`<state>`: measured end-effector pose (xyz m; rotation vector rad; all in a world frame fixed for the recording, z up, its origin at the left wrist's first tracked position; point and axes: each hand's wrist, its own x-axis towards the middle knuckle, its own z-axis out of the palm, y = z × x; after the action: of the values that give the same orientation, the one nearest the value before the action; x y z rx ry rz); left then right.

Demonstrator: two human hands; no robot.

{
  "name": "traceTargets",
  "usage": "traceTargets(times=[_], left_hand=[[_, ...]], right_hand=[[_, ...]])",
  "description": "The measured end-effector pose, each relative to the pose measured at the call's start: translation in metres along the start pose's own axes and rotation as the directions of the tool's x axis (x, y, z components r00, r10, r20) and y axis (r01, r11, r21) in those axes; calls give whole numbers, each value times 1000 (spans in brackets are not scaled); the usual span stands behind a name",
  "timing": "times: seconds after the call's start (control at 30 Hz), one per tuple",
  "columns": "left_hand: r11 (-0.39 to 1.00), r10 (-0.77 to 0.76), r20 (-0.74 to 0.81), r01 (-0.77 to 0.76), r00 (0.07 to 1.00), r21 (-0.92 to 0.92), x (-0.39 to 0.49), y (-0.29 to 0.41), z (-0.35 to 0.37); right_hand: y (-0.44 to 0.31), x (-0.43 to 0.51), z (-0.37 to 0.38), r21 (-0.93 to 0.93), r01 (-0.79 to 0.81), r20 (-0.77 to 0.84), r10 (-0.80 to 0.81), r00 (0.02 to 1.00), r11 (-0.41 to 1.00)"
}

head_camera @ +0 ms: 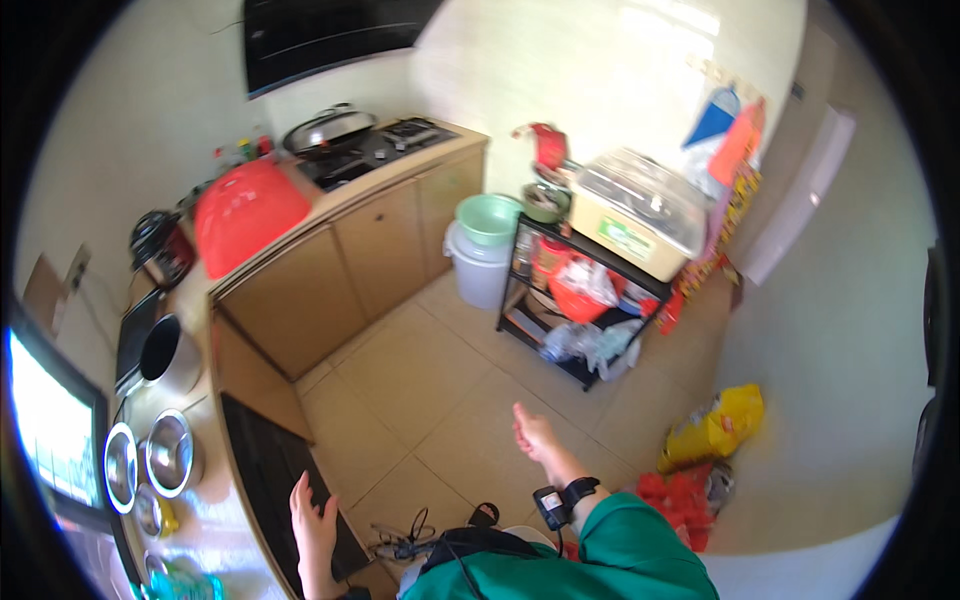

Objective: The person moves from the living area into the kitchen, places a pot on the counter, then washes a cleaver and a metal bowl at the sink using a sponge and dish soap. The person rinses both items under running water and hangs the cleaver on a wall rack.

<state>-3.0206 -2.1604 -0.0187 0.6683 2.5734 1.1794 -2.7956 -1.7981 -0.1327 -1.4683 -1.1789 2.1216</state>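
Note:
My left hand (313, 517) is raised at the lower left, beside the counter's front edge, its fingers apart and nothing in it. Over the tiled floor my right hand (534, 433) reaches forward, thumb up, holding nothing that I can see; how far its fingers are curled is unclear. A black strap with a small device (553, 508) sits near the right wrist. Nearest to the left hand on the counter are a steel bowl (171, 454), a second steel bowl (121, 467) and a metal pot (171, 355).
A red cover (251, 214), a rice cooker (163, 249) and a gas stove (379, 150) stand on the counter. Ahead are a green basin (487, 219) on a bucket (480, 270) and a black shelf rack (592, 238). A yellow bag (712, 427) lies at the right wall.

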Motion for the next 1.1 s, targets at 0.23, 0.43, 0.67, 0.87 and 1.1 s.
traceTargets(times=[0.23,0.43,0.67,0.87,1.1], left_hand=[[777,372,633,-601,679,189,100,138,155],[679,439,784,-733,438,29,138,206,277],[724,465,865,-642,187,-251,166,326,425],[772,429,877,-417,-214,-479,111,429,551],[836,540,829,-24,-148,-548,4,543,724]], right_hand=[[-8,-38,-171,244,83,-247,-21,969,966],[-12,-21,-254,-46,-212,-349,183,919,976],[-53,19,-352,68,-67,-428,90,899,995],[-97,13,-412,340,195,-573,38,819,920],[-175,19,-549,185,180,-675,-8,737,966]])
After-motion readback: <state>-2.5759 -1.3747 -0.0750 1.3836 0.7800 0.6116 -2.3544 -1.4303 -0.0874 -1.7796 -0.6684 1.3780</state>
